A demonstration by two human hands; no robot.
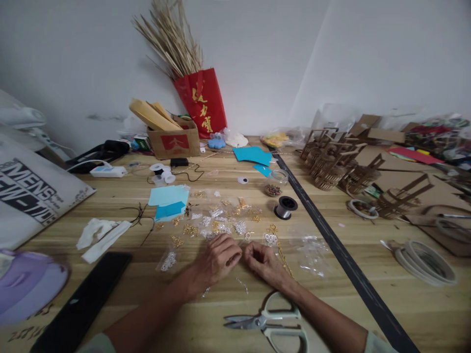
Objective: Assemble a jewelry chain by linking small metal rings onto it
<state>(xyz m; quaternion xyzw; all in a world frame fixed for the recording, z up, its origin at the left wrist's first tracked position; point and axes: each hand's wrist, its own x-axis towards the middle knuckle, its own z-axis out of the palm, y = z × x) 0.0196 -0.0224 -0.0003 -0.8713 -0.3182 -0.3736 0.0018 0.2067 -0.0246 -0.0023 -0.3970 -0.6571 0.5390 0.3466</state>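
My left hand [222, 257] and my right hand [262, 261] face each other just above the wooden table, fingertips curled into pinches. Whatever lies between the fingers is too small to make out. Beyond the hands spread small bags and piles of gold and silver jewelry findings [221, 226]. Beside my right hand are silver rings [271, 239] and a gold chain [283, 255]. Short silver chain pieces [242, 284] lie nearer me. A pair of scissors [267, 321] with pale green handles rests near my right forearm, blades pointing left.
A wire spool [286, 208] and a dish of beads [273, 189] stand to the right. Clear plastic bags [312, 255] lie near a dark strip [331, 235]. Small woven baskets [327, 162] crowd the far right. A black phone-like slab [86, 299] lies at left.
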